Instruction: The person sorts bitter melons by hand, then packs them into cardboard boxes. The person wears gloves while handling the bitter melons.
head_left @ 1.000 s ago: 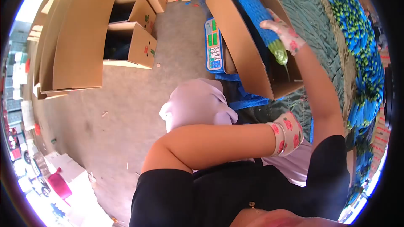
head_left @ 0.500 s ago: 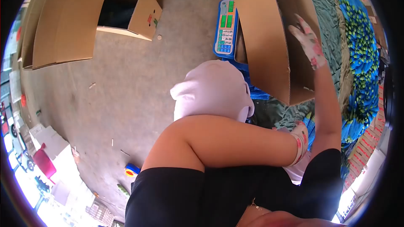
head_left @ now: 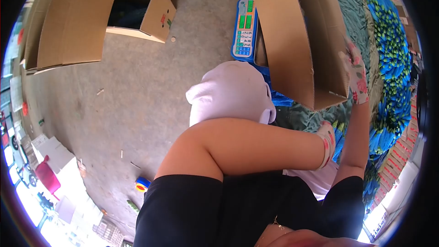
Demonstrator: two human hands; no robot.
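My right hand (head_left: 358, 75), in a white glove with red flowers, is at the outer right side of a tall open cardboard box (head_left: 286, 41). Its fingers stretch upward along the box's edge, apart from one another. My left forearm runs across in front of me. At its end, my left hand (head_left: 326, 145), in a matching glove, is near the pile of blue items with green tips (head_left: 338, 130); its fingers are mostly hidden. The box stands beside a blue weighing scale (head_left: 245, 27) with green displays. Lavender cloth (head_left: 233, 91) bulges up beyond my left arm.
More open cardboard boxes (head_left: 73, 18) stand at the upper left on the concrete floor (head_left: 114, 110). A dark green sheet (head_left: 352, 4) and a long pile of blue and green items (head_left: 391, 55) lie to the right. A blue-and-yellow tape roll (head_left: 142, 184) lies at lower left.
My right hand has moved right and down, from over the box's opening to the outside of its right wall. My left hand has shifted up slightly.
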